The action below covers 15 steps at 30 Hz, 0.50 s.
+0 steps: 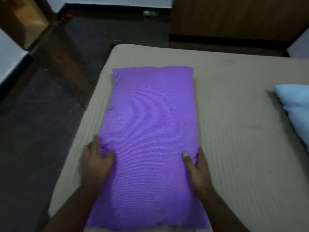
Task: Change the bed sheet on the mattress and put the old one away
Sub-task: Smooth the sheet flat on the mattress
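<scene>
A textured purple pillow (pixel 150 144) lies on the ribbed beige sheet (pixel 237 131) of the mattress. The left hand (pixel 97 159) and right hand (pixel 195 166) grip its 2 long sides; lifting evenly should keep the sheet smooth.

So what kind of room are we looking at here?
Most likely a bedroom. A mattress under a tan striped sheet fills the view, with a purple pillow on it gripped by both hands and a light blue pillow at the right edge. Wooden furniture stands on the dark floor behind.
</scene>
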{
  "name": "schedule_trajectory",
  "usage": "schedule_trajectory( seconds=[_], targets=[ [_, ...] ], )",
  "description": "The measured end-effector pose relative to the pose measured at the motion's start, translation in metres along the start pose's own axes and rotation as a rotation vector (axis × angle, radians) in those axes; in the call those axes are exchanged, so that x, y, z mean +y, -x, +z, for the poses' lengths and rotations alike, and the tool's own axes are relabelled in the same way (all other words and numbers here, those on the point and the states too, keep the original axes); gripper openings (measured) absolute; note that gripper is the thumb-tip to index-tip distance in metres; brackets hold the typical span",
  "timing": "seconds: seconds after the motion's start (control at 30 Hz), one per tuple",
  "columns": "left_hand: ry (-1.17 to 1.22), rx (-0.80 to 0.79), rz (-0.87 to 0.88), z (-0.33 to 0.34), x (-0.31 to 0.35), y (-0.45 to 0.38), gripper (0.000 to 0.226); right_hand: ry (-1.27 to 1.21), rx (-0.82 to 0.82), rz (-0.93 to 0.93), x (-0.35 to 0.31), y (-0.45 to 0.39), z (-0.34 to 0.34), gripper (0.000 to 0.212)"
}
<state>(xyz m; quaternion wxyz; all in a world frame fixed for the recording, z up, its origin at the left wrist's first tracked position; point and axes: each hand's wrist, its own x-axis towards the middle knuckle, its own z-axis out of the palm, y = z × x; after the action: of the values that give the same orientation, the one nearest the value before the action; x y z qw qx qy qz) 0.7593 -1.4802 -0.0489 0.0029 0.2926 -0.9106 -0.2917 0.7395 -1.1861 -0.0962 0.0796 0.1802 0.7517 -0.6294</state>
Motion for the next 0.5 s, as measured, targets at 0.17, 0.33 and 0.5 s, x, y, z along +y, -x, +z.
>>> schedule_trajectory(
  seconds=[0.17, 0.33, 0.5],
  targets=[
    [-0.263, -0.008, 0.606, 0.065, 0.073, 0.042, 0.062, 0.261, 0.270, 0.077, 0.004, -0.016, -0.094, 0.076],
    [-0.296, -0.262, 0.832, 0.153, 0.172, 0.099, 0.056, 0.475, 0.396, 0.077, 0.018, -0.017, -0.220, 0.085],
    [-0.033, -0.614, 0.701, 0.241, 0.270, 0.193, 0.061, 0.541, 0.708, 0.010, 0.036, -0.011, -0.368, 0.075]
  ],
)
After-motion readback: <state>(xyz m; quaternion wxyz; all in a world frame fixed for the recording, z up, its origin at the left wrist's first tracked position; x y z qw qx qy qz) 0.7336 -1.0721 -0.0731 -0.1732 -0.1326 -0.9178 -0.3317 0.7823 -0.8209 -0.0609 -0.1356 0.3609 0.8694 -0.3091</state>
